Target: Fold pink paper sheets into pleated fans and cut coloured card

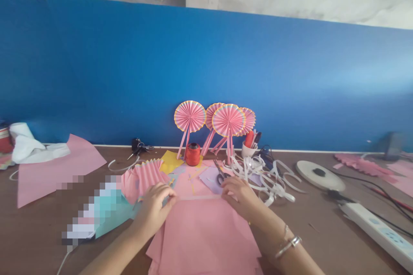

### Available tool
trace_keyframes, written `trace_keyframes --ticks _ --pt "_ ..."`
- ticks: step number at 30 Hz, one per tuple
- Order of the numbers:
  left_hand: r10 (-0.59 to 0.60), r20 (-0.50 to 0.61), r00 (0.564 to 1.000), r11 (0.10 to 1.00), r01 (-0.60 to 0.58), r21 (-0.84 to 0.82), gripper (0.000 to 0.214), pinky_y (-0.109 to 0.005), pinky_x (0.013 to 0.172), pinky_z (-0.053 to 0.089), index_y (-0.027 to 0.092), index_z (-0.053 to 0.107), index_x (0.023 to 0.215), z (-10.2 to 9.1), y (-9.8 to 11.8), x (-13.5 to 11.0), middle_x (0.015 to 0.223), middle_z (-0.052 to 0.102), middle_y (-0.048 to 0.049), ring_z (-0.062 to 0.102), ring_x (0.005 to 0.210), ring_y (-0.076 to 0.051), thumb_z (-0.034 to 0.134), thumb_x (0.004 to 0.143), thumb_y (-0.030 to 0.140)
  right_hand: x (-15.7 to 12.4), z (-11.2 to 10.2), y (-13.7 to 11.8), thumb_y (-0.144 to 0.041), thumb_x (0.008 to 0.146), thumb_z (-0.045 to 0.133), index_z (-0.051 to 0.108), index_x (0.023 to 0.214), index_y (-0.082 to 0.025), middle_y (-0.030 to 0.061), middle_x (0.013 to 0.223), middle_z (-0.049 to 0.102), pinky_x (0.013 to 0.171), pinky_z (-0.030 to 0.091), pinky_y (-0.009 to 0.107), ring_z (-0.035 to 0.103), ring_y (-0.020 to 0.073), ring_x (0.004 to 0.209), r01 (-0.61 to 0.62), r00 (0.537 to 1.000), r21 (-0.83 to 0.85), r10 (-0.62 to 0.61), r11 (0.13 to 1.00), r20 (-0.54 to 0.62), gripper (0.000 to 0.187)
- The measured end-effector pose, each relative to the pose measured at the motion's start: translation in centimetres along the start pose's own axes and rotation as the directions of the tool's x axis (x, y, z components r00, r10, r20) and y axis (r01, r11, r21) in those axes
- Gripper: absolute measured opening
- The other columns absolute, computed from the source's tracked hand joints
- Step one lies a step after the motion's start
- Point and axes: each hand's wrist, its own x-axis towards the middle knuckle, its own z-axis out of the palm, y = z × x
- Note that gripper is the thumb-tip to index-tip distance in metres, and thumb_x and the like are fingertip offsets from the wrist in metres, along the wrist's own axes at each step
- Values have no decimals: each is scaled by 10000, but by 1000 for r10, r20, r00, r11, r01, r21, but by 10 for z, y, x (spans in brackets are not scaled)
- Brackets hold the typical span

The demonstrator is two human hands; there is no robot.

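A pink paper sheet (pixel 209 236) lies in front of me on top of other pink sheets. A pale strip (pixel 200 198) runs along its far edge; whether it is tape or a fold I cannot tell. My left hand (pixel 158 200) is closed at the left end of that edge, thumb and fingers pinching the paper. At the right end, my right hand (pixel 240 195) has its fingers bent down on the same edge. Pleated pink paper (pixel 150 174) sits just beyond my left hand. Scissors (pixel 222 178) lie by my right fingertips, partly hidden.
Several round pink paper fans (pixel 190 116) stand against the blue panel (pixel 129 73), behind a red container (pixel 192 155). Curled white strips (pixel 271 180) are heaped to the right, near a white cup (pixel 249 149). A power strip (pixel 380 232) lies far right, a large pink sheet (pixel 58 167) left.
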Motion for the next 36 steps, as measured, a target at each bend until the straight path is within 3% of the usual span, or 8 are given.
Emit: trace_keyframes --ticks 7,10,14,18,25,29,31,36 --pt "-194 38 980 977 197 -83 201 -293 686 430 212 588 693 -6 -18 6 709 629 -18 586 716 -195 481 825 318 -5 -7 48 -173 826 426 614 749 -191 79 864 651 798 438 385 586 225 856 -238 963 -81 225 968 -149 204" --pt "-200 37 979 971 203 -128 195 -289 698 427 212 587 680 -1 -6 6 706 621 -16 580 724 -194 497 805 331 1 -2 24 -220 874 409 621 931 -185 106 965 648 837 437 387 581 231 931 -126 961 -17 118 992 -251 222" --pt "-199 59 978 959 207 -194 232 -285 697 409 201 572 633 9 13 5 670 590 -13 556 696 -187 508 797 353 6 18 -24 -254 866 486 574 1103 -206 111 1060 624 882 413 398 540 246 1032 69 985 1 -68 998 -160 258" --pt "-282 123 952 882 307 -357 265 -255 638 401 189 612 738 15 17 7 684 600 -6 543 662 -173 525 785 436 9 31 -38 -214 901 409 596 769 -188 50 737 621 720 412 317 557 184 754 28 999 63 -25 998 -48 230" --pt "-422 214 881 684 464 -562 339 -235 580 380 157 581 677 19 15 22 605 565 20 527 604 -148 557 725 492 24 21 -23 -138 828 457 600 769 -178 33 736 619 682 388 294 564 177 735 -83 994 77 88 994 -69 161" --pt "-485 148 862 629 461 -626 313 -239 569 392 155 598 700 31 23 28 620 610 10 561 603 -158 580 699 468 33 17 -42 -128 803 503 609 960 -195 70 945 631 760 392 336 554 217 880 -95 964 -3 91 995 -251 201" --pt "-508 117 853 599 447 -665 304 -244 550 401 156 591 719 39 27 29 628 633 -5 572 593 -166 589 687 458 39 21 -56 -122 806 516 620 837 -195 59 876 640 778 382 339 550 217 865 -63 951 -24 53 998 -304 130" --pt "-377 -31 926 761 291 -579 277 -261 592 412 165 593 710 43 35 21 685 650 -33 572 647 -171 505 799 412 46 42 -77 -100 816 529 627 732 -194 36 769 653 695 366 296 556 182 740 2 959 19 4 1000 -283 160"
